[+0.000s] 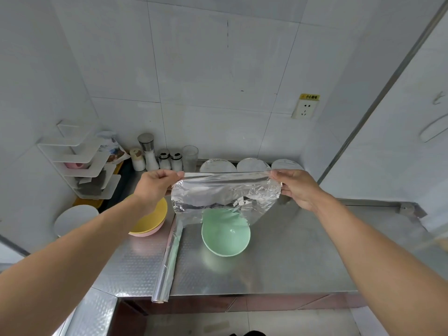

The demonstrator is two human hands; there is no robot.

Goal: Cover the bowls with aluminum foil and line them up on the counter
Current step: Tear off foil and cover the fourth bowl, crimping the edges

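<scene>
1. Lying nearest on the steel desk point(278, 263), the foil roll point(169, 258) is seen stretched lengthwise from the front edge toward the back, just left of the green bowl point(225, 235).
2. The green bowl is set upright and uncovered on the desk, its far rim hidden behind the hanging foil.
3. A yellow bowl point(151, 218) is stacked inside a pink bowl point(145, 233) to the left of the roll, partly hidden by the left forearm.
4. A crinkled foil sheet point(225, 191) is held up above the green bowl, its lower edge hanging in front of the bowl's far rim.
5. The sheet's top left corner is pinched by the left hand point(155, 185), fingers curled in a closed grip.
6. The top right corner is pinched by the right hand point(299, 187), its grip likewise closed on the foil.
7. Three foil-covered bowls point(252, 164) are lined up side by side along the back wall, behind the sheet.
8. Shakers and jars point(164, 158) are grouped at the back left, beside a white tiered rack point(80, 163).
9. A wall socket point(306, 109) is mounted on the tiles above.
</scene>
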